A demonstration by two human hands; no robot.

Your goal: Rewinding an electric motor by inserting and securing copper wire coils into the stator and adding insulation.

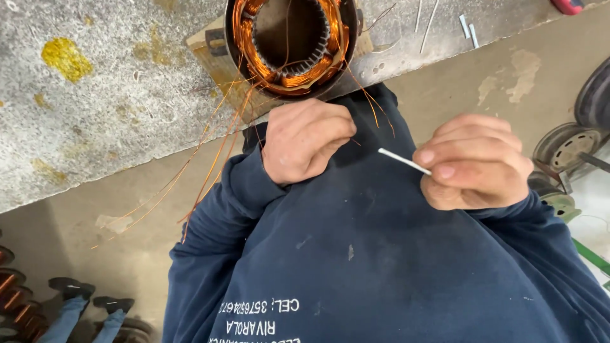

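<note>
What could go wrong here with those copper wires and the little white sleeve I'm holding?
1. The loose copper wires hang off the stator past the bench edge; a sleeve or arm might snag and kink them.
2. The left hand grips thin strands; a hard pull may snap them.
3. The white sleeve, pinched only by the right hand, could slip and drop.

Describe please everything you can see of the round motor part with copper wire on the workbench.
The motor stator is a dark metal cylinder at the edge of the grey workbench, its open end facing the camera. Inside, a toothed steel core rings a hollow centre, wrapped by shiny orange copper windings. Loose copper wires trail from it over the bench edge toward the left hand. It seems to rest on a small wooden block. Its upper part is cut off by the picture.
</note>
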